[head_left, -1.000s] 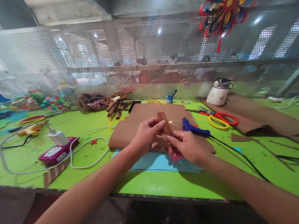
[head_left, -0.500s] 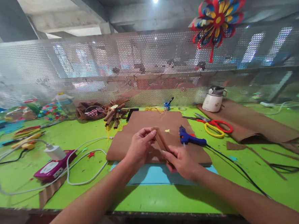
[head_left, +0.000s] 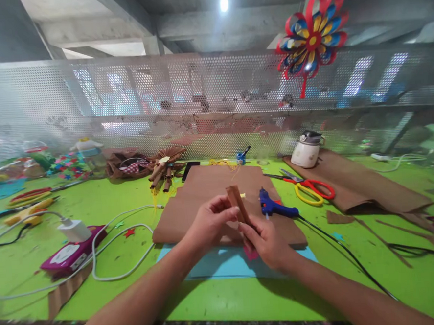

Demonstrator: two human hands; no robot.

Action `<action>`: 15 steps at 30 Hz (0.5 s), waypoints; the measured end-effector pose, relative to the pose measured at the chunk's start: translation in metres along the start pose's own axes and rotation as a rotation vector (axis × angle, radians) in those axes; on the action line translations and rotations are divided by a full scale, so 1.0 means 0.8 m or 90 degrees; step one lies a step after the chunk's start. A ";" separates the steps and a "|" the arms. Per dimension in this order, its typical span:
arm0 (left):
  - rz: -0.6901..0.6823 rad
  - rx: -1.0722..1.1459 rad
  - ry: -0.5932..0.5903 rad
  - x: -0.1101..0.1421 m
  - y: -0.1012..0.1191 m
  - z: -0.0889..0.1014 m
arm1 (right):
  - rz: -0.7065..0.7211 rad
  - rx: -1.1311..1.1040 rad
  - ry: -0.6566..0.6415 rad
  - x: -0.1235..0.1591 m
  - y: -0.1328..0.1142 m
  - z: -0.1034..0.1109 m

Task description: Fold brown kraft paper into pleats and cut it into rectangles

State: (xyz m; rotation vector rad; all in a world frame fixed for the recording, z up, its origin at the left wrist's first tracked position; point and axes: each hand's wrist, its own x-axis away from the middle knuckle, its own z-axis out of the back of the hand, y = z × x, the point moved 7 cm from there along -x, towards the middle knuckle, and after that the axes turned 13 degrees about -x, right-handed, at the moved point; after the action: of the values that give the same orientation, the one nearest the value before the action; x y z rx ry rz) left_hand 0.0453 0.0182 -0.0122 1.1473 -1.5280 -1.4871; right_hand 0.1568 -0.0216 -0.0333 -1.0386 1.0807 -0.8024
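Observation:
A narrow folded strip of brown paper (head_left: 237, 203) stands tilted between my two hands, above a stack of brown paper (head_left: 190, 208). My right hand (head_left: 264, 240) pinches its lower end between thumb and fingers. At the strip's left edge, my left hand (head_left: 216, 219) has thumb and curled fingers closed against it. A small pink piece (head_left: 250, 252) shows beneath my right fingers; what it belongs to is hidden. Just right of my right hand, a blue glue gun (head_left: 278, 205) lies on the stack. Light blue paper (head_left: 216, 265) sticks out under the stack's front edge.
Scissors (head_left: 314, 191) with red and yellow handles lie right of the glue gun. Rolled brown paper pieces (head_left: 162, 173), a bottle (head_left: 306, 149) and a blue jar (head_left: 241, 158) stand farther back. At left is a purple power strip (head_left: 73, 252) with a looping white cable (head_left: 94, 258).
The brown strip has swung more upright. My left hand has slid down from its upper end toward my right hand, and a pink piece now shows below. The view has shifted slightly.

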 end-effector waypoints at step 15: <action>0.098 0.038 -0.050 -0.004 -0.017 -0.003 | -0.123 -0.126 -0.033 -0.010 0.015 -0.006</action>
State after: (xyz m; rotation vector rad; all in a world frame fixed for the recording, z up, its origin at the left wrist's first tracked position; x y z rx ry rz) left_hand 0.0505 0.0211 -0.0254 0.9921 -1.6848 -1.4052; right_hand 0.1499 -0.0116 -0.0425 -1.3399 1.0416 -0.8289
